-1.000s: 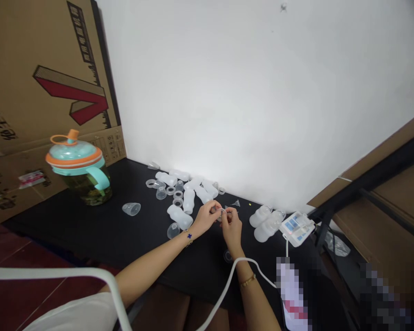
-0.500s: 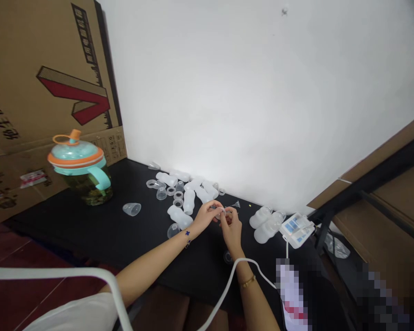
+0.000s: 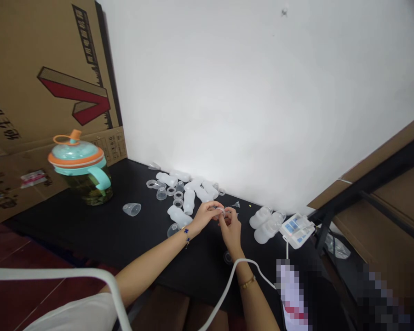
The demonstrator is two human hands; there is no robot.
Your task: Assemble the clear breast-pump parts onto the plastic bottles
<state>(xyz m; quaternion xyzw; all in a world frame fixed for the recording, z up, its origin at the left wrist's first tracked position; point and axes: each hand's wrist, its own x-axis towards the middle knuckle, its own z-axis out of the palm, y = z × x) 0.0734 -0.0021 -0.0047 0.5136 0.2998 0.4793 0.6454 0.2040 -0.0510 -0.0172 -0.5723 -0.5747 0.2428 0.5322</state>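
Left hand (image 3: 205,217) edged toward right hand (image 3: 231,231), fingers (image 3: 221,210) pinching a small clear part (image 3: 222,212), black table (image 3: 72,220), white wall (image 3: 207,101)

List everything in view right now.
Black tabletop: one, beneath everything.
Glass jug, orange-and-teal lid: one, table's left.
Frosted plastic bottles: about nine, back centre and right.
Clear plastic cups: about four, centre-left.
Clear plastic rings: about four, among bottles.
White electronic unit, blue labels: one, right edge.
White cable: one, from unit past right forearm.
Brown cardboard sheet, red V: one, left.
White wall: one, behind table.
Left hand: pinching small clear part.
Right hand: pinching same part.
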